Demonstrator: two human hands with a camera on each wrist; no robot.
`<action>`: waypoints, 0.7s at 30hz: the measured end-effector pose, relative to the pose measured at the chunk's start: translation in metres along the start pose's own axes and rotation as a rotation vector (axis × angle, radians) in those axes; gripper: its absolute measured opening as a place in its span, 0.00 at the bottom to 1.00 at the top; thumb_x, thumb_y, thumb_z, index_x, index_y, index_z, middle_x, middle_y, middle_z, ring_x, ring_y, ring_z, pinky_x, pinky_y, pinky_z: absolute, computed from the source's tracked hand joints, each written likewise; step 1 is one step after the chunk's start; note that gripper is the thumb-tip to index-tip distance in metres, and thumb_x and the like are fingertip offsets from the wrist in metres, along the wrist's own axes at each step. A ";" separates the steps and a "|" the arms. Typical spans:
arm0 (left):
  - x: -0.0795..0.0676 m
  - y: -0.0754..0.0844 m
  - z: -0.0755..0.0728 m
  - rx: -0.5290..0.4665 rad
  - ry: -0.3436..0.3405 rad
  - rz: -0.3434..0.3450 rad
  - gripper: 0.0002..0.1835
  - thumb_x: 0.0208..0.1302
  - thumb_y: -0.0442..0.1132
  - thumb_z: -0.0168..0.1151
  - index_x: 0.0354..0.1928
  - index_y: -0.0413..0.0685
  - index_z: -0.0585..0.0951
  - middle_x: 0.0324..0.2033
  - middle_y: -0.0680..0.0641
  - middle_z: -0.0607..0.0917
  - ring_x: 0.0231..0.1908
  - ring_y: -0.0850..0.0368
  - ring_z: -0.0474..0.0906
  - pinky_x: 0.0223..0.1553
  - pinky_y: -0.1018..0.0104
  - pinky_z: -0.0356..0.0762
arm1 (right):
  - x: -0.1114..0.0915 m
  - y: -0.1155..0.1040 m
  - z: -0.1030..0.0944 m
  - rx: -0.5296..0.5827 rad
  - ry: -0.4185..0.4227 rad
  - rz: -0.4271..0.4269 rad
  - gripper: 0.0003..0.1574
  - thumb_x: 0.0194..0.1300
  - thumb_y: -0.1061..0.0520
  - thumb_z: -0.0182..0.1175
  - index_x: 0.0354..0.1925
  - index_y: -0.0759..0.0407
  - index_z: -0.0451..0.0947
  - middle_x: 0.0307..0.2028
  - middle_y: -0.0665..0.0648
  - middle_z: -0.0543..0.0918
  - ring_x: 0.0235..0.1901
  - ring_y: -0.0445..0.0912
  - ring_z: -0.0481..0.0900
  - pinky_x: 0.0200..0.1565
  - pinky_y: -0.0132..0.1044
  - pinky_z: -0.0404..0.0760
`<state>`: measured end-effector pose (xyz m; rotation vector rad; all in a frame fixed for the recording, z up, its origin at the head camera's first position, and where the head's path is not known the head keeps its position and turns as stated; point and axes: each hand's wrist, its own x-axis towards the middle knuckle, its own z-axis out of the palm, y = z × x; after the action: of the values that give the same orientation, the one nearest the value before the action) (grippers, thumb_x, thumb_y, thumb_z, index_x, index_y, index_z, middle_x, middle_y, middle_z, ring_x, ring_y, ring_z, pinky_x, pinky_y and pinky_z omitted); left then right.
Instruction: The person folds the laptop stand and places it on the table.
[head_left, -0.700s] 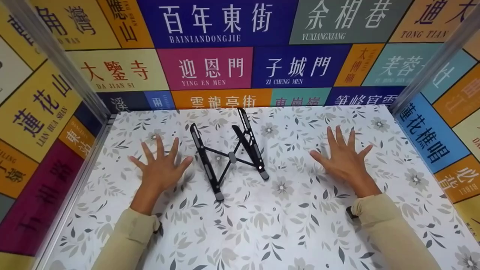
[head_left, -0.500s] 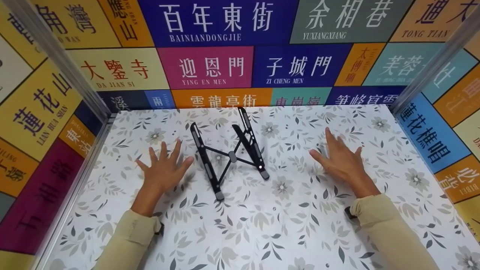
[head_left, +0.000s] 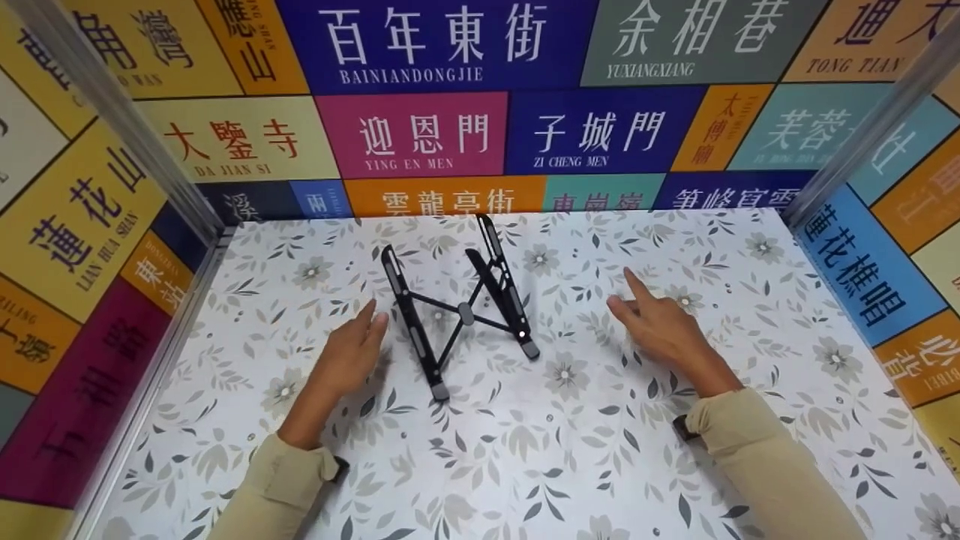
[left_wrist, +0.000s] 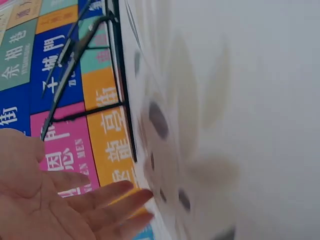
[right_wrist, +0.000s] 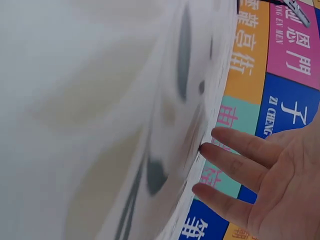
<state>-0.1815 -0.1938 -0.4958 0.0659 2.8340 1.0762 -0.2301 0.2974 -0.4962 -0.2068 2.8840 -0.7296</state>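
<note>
A black folding laptop stand [head_left: 466, 313] stands spread out on the table, its crossed struts meeting at a grey middle joint. My left hand [head_left: 349, 360] is just left of the stand, turned on edge with fingers extended, apart from it. To the right, across a wider gap, my right hand [head_left: 664, 330] also has its fingers extended and touches no part of the stand. In the left wrist view, the laptop stand [left_wrist: 80, 47] rises beyond the palm of the left hand [left_wrist: 45, 200]. Fingers of the right hand [right_wrist: 285, 185] are spread in the right wrist view.
The table [head_left: 525, 465] has a white covering printed with grey leaves and flowers. Colourful panels [head_left: 409, 135] with Chinese lettering enclose it at the back and both sides. Clear upright edge strips [head_left: 847, 127] mark the corners.
Both hands have turned from spread, palm-down poses onto their edges, with fingers drawn closer together. Each has shifted inward toward the stand, which has stayed in place.
</note>
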 end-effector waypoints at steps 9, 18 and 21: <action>-0.004 0.017 0.013 -0.338 0.053 -0.125 0.32 0.80 0.65 0.35 0.67 0.53 0.74 0.52 0.42 0.86 0.51 0.44 0.84 0.55 0.49 0.79 | 0.015 -0.033 0.009 0.240 -0.020 -0.064 0.48 0.77 0.25 0.34 0.82 0.48 0.49 0.60 0.64 0.83 0.61 0.61 0.80 0.72 0.62 0.63; -0.002 0.032 0.027 -0.832 -0.020 -0.292 0.26 0.82 0.57 0.39 0.65 0.48 0.72 0.53 0.37 0.81 0.45 0.46 0.85 0.51 0.51 0.85 | 0.032 -0.069 0.028 0.540 -0.099 -0.020 0.45 0.76 0.24 0.38 0.78 0.44 0.60 0.55 0.62 0.87 0.53 0.58 0.87 0.56 0.56 0.83; -0.003 0.033 0.031 -0.859 -0.010 -0.285 0.25 0.81 0.57 0.43 0.68 0.50 0.70 0.51 0.39 0.80 0.42 0.51 0.84 0.50 0.53 0.85 | 0.040 -0.078 0.036 0.603 -0.135 -0.012 0.43 0.76 0.26 0.41 0.78 0.44 0.61 0.55 0.62 0.87 0.53 0.58 0.87 0.56 0.55 0.84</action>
<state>-0.1744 -0.1487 -0.4963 -0.3819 2.0407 2.0507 -0.2550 0.2060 -0.4942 -0.1830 2.4020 -1.4700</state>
